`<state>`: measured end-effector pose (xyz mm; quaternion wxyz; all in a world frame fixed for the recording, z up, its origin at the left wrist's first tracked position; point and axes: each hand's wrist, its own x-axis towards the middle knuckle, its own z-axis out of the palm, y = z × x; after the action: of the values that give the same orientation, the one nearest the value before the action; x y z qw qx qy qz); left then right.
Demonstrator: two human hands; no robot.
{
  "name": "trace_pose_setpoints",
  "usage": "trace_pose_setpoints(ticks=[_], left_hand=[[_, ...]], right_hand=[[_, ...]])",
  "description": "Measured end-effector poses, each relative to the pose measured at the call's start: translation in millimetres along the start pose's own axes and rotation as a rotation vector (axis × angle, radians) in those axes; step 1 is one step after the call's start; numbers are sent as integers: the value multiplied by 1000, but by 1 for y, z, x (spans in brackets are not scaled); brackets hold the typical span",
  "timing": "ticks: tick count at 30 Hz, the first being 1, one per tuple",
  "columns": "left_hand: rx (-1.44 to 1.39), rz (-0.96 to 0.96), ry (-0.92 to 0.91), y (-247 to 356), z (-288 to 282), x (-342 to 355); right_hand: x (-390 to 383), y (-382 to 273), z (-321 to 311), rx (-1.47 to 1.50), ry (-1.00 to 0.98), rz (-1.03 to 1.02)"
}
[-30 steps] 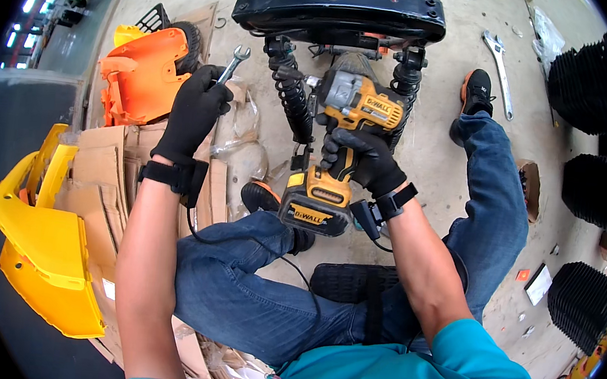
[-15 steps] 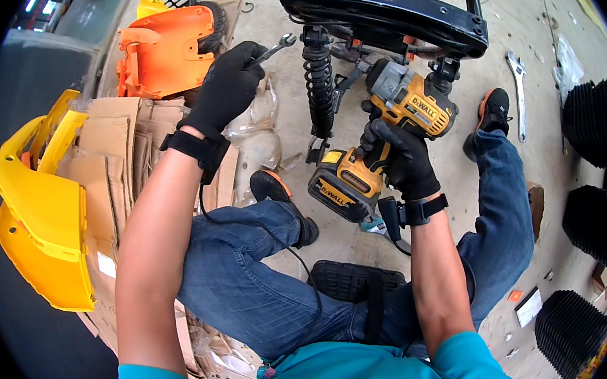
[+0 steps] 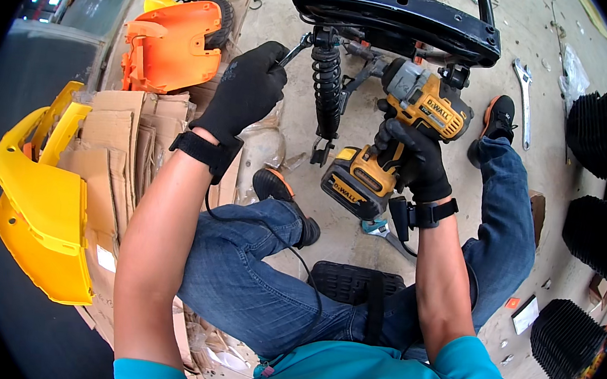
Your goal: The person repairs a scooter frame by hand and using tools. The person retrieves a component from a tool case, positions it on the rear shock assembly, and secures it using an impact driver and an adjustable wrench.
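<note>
The left hand [image 3: 249,86] grips the wrench [image 3: 295,50], its head beyond the fist, seemingly to reach the shock [image 3: 324,82]; the right hand [image 3: 417,160] clasps the driver [image 3: 420,102] mid-handle, apparently for balance.

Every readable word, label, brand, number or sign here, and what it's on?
Yellow-and-black power tool: large lettering on its side, legible, not copied; smaller print beneath, too small to read.
Its battery: lettering on the front, legible, not copied.
Teal shirt: printing cut off at the lower edge, unreadable.
</note>
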<state>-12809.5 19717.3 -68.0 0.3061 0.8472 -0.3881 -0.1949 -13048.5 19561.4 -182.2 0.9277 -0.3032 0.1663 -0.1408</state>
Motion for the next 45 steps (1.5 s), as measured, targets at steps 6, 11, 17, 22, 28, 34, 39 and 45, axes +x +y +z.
trace_pose_setpoints(ticks=[6, 11, 17, 22, 28, 34, 39, 45], left_hand=[[-106, -10, -37, 7, -1, -4], [-78, 35, -36, 8, 0, -6], [54, 287, 60, -3, -6, 2], [26, 136, -83, 24, -21, 1], [404, 592, 26, 8, -24, 22], [367, 541, 148, 0, -2, 24], [126, 265, 136, 9, 10, 13], [225, 473, 125, 6, 12, 12]], right_hand=[[1, 0, -1, -12, 23, 8], [1, -2, 5, -8, 51, 9], [-2, -3, 8, 2, 46, 5], [-3, -3, 10, -42, 71, 5], [-5, -8, 16, -42, 71, 0], [-3, -5, 13, -18, 52, -2], [-1, -1, 10, -46, 57, -6], [1, -4, 12, -130, 59, -39]])
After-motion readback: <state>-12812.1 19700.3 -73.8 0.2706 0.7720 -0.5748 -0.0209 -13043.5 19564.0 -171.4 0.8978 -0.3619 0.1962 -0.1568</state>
